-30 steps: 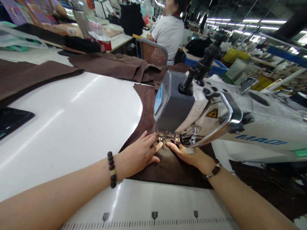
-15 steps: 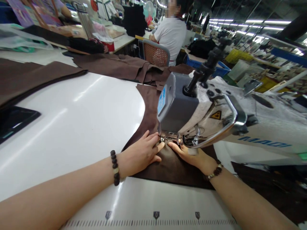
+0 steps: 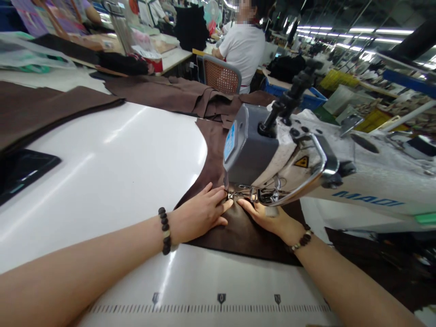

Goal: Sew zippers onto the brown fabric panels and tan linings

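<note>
My left hand lies flat on the brown fabric, its fingers a little spread and pressed down, the tips just beside the presser foot. My right hand lies on the same fabric from the other side, fingers stretched and close together, partly hidden under the chrome guard bar of the sewing machine. Neither hand pinches anything; both only press. The fabric lies on the white worktop under the needle area and runs away behind the machine head to a heap of more brown pieces.

The machine head stands in front of the fabric and covers most of it; it is grey and off-white, with a blue label and a yellow warning sticker. The fabric looks soft and matt, with a curved edge on the left. The worktop is smooth and glossy, and a printed ruler scale runs along its near edge. On each wrist I wear a bracelet of dark beads. Further back, a person in a white shirt sits on a chair with a woven back.
</note>
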The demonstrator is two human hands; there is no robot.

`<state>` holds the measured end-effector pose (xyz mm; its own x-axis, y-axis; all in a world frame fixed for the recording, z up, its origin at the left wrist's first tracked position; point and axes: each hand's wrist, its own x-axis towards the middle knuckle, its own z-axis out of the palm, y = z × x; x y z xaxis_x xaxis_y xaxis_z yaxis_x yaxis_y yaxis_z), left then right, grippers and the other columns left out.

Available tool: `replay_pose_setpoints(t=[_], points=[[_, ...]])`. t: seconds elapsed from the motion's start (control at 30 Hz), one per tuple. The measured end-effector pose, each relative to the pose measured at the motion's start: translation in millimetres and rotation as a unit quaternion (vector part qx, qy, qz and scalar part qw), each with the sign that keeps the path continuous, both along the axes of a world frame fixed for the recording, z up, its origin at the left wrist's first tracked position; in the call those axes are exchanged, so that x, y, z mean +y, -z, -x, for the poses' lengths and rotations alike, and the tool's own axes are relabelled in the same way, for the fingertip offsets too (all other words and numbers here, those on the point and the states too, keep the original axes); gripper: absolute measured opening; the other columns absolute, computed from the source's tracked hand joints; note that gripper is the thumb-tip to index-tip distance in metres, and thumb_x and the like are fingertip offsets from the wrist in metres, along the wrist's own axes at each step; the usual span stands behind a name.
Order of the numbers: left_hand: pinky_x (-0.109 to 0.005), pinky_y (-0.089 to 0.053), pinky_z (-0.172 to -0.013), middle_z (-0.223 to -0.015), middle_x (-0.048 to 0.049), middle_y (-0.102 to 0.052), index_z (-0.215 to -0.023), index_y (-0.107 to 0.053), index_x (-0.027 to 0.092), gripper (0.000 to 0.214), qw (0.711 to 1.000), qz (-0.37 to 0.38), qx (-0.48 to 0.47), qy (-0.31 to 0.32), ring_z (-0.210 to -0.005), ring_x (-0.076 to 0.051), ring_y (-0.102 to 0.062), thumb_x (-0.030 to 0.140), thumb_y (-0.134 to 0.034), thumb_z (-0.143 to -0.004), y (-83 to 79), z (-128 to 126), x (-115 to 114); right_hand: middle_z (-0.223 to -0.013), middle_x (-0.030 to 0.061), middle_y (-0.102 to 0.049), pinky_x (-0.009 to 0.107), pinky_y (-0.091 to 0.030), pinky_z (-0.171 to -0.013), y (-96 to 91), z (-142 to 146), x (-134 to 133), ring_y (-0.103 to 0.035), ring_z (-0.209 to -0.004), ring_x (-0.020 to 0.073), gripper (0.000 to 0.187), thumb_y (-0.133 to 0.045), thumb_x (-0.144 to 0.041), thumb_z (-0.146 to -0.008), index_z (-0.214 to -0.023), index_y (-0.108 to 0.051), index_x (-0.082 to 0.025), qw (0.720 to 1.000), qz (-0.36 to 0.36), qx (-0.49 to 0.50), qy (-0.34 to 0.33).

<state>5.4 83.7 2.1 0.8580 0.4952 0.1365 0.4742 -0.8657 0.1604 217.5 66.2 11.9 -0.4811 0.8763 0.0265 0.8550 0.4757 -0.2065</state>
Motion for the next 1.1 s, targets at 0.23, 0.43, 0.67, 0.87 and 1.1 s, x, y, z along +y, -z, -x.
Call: replay_pose_setpoints(t=[0.23, 0.43, 0.67, 0.87, 1.1], points=[[-0.045, -0.031, -0.101, -0.121, -0.0105, -0.049, -0.115, -0.055, 0.019, 0.026, 0.997, -0.027, 0.069, 0.030, -0.116, -0.025, -0.043, 0.016, -0.047, -0.090, -25.1, 35.0, 30.9, -0.127, 0.0207, -0.046, 0.046, -0.044, -0.089, -8.1, 32.4, -73.4, -0.045, -0.115, 0.0342, 0.050, -0.053, -0.032, -0.084, -0.128, -0.046, -0.008, 0.991, -0.052, -0.089, 0.088], [-0.035, -0.044, -0.089, -0.106, -0.0097, -0.056, -0.101, -0.060, 0.011, 0.019, 0.999, 0.018, -0.008, -0.026, -0.097, -0.022, -0.054, 0.022, -0.050, -0.089, -28.6, 16.6, 4.0, -0.110, 0.0133, -0.060, 0.037, -0.049, -0.081, -38.4, 52.4, -90.0, -0.058, -0.095, 0.0238, 0.038, -0.041, -0.019, -0.089, -0.125, -0.048, -0.013, 0.991, 0.074, -0.046, 0.098], [-0.037, -0.044, -0.090, -0.101, -0.0149, -0.055, -0.100, -0.057, 0.003, 0.040, 0.997, -0.003, 0.013, -0.075, -0.098, -0.026, -0.053, 0.040, -0.056, -0.084, -18.2, -7.2, -17.5, -0.127, 0.0131, -0.048, 0.046, -0.036, -0.097, -17.7, 31.1, -41.7, -0.046, -0.116, 0.0239, 0.039, -0.040, -0.023, -0.091, -0.129, -0.043, -0.019, 0.993, 0.000, 0.007, 0.118], [-0.036, -0.044, -0.091, -0.104, -0.0167, -0.055, -0.101, -0.055, 0.002, 0.056, 0.995, -0.041, -0.007, -0.093, -0.102, -0.027, -0.051, 0.051, -0.063, -0.075, -10.3, -10.1, -20.4, -0.136, 0.0094, -0.039, 0.053, -0.027, -0.102, 7.6, 26.2, -45.3, -0.032, -0.128, 0.0229, 0.041, -0.040, -0.020, -0.089, -0.130, -0.041, -0.019, 0.993, -0.002, 0.057, 0.103], [-0.035, -0.042, -0.093, -0.108, -0.0183, -0.054, -0.105, -0.055, -0.001, 0.065, 0.994, -0.062, 0.001, -0.092, -0.104, -0.028, -0.051, 0.055, -0.063, -0.072, -7.8, -10.7, -22.5, -0.136, 0.0093, -0.039, 0.054, -0.024, -0.104, 7.5, 19.8, -44.5, -0.033, -0.127, 0.0231, 0.041, -0.036, -0.023, -0.091, -0.132, -0.040, -0.018, 0.996, 0.011, 0.060, 0.068]])
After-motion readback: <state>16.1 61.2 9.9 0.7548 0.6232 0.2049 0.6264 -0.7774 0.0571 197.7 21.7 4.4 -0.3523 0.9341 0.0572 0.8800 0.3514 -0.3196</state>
